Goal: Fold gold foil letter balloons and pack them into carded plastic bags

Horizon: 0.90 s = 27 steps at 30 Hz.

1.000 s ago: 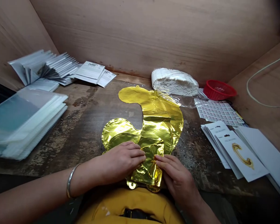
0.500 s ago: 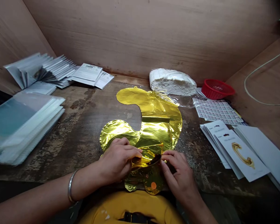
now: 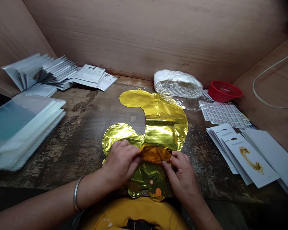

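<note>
A flat gold foil balloon (image 3: 166, 111) with a curved outline lies on the worn table in front of me. Both hands grip a raised fold of the foil near its lower part. My left hand (image 3: 122, 163), with a metal bangle on the wrist, is closed on the fold's left end; its fingertips are partly hidden. My right hand (image 3: 181, 171) pinches the right end between thumb and fingers. Between them the fold looks orange and see-through. Below it, the bottom of the balloon carries a round orange dot and reaches the table's near edge.
On the left lie a stack of clear plastic sleeves (image 3: 26, 127) and fanned packets (image 3: 60, 72). At the back stand a plastic-wrapped white bundle (image 3: 177, 84) and a red basket (image 3: 224, 92). Sticker sheets (image 3: 225, 114) and printed cards (image 3: 251, 159) lie on the right.
The foil fold between my hands has lifted and turned, showing its orange side. My right hand has risen slightly with the fold's end; my left hand has barely shifted.
</note>
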Each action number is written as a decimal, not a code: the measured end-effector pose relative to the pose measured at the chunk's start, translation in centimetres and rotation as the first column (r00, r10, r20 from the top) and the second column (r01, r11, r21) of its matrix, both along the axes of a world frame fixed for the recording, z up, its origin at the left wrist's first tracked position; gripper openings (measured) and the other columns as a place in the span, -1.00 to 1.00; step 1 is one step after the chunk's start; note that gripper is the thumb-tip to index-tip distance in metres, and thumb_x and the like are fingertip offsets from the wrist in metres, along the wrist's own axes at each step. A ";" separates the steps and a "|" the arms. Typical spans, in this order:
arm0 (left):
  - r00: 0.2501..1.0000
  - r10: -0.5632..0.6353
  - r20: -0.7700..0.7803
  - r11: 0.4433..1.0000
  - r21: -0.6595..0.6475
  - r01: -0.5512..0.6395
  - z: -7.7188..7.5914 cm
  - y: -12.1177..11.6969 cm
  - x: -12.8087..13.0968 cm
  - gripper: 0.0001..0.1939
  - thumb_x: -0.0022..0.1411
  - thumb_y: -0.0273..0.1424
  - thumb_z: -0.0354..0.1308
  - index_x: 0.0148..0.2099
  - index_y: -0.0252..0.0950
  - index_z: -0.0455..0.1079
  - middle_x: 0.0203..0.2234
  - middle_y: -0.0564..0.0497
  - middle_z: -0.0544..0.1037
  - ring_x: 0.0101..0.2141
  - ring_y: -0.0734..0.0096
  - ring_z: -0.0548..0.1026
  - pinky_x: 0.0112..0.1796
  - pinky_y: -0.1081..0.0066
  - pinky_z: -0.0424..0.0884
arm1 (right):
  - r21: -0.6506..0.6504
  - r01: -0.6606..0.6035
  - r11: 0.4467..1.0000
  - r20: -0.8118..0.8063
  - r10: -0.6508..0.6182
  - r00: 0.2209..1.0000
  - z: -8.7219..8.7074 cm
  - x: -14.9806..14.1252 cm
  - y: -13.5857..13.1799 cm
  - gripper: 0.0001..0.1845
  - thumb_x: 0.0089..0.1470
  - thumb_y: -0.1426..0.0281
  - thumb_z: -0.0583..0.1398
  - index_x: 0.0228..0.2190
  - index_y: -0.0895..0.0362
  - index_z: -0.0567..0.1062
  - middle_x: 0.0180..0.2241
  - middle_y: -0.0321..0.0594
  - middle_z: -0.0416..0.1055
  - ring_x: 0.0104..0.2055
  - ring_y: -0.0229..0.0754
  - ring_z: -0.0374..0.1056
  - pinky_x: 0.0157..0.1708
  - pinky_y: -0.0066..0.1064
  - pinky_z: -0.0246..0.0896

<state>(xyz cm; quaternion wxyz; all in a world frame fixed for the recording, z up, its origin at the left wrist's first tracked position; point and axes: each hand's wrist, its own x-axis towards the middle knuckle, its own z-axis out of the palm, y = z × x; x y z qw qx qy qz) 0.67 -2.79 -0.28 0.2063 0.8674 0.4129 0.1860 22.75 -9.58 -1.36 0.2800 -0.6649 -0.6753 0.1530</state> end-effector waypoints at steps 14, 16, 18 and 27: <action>0.978 -0.067 -0.197 0.968 0.226 0.112 -0.2 0.7 1.2 -0.47 0.29 -0.43 0.07 0.28 -0.12 0.15 0.15 -0.10 0.36 0.12 0.01 0.28 0.08 0.01 0.12 | 0.090 0.228 0.970 0.163 -0.240 0.957 -0.5 -1.7 0.2 -0.78 0.18 0.30 0.10 -0.49 0.07 0.26 -0.43 -0.19 0.28 -0.31 -0.03 0.20 -0.27 -0.15 0.18; 0.936 -0.268 -0.229 0.923 0.217 0.318 -0.1 1.2 1.2 -0.54 0.30 -0.40 0.09 0.23 -0.07 0.23 0.23 0.00 0.28 0.24 0.01 0.14 0.19 -0.04 -0.09 | 0.166 0.237 0.957 0.183 -0.266 0.946 -0.6 -1.7 0.3 -0.86 0.18 0.34 0.09 -0.29 0.15 0.37 -0.26 -0.04 0.37 -0.16 0.05 0.26 -0.16 -0.09 0.22; 0.888 -0.396 -0.234 0.884 0.164 0.438 0.0 1.7 1.2 -0.56 0.30 -0.39 0.10 0.21 -0.13 0.26 0.21 0.01 0.33 0.26 0.04 0.13 0.23 -0.04 -0.16 | 0.215 0.138 0.967 0.285 -0.197 0.938 -0.7 -1.5 0.2 -0.70 0.22 0.43 0.01 -0.04 0.18 0.37 0.01 0.04 0.35 0.11 0.13 0.18 0.05 0.02 0.12; 0.992 -0.083 -0.100 0.996 0.035 0.087 0.9 3.0 -0.1 -0.61 0.24 -0.52 -0.02 0.08 -0.26 0.40 0.10 -0.19 0.42 0.09 0.01 0.36 0.07 -0.01 0.24 | -0.043 -0.110 0.993 0.534 0.116 0.837 -1.2 -1.2 -0.7 -0.36 0.27 0.24 -0.01 0.24 0.39 0.11 0.30 0.10 0.01 0.34 0.15 -0.11 0.23 0.17 -0.16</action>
